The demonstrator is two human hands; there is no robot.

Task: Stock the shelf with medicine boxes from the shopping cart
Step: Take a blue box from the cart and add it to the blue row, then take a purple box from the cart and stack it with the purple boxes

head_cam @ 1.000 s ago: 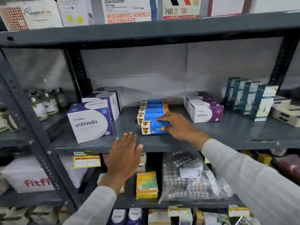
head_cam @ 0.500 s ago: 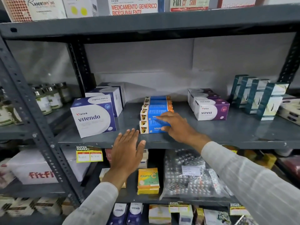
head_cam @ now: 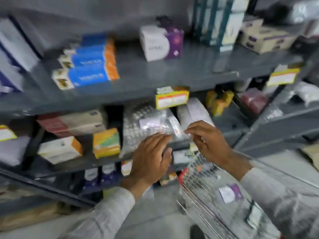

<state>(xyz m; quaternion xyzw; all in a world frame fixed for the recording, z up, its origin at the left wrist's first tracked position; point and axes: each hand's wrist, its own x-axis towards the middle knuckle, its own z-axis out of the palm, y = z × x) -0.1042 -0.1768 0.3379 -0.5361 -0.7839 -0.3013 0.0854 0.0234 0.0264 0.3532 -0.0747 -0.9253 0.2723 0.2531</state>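
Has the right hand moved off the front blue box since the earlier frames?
Yes. The right hand has left the front blue box and dropped below that shelf's edge, toward the wire cart.

Pharmacy shop: medicine boxes [head_cam: 89, 66] on shelf [head_cam: 138, 78], price tags [head_cam: 171, 99], cart [head_cam: 207, 183].

Single head-worn view, tilted and motion-blurred, looking down and forward at close range onto the shelf [head_cam: 138, 94] and cart [head_cam: 203, 180].
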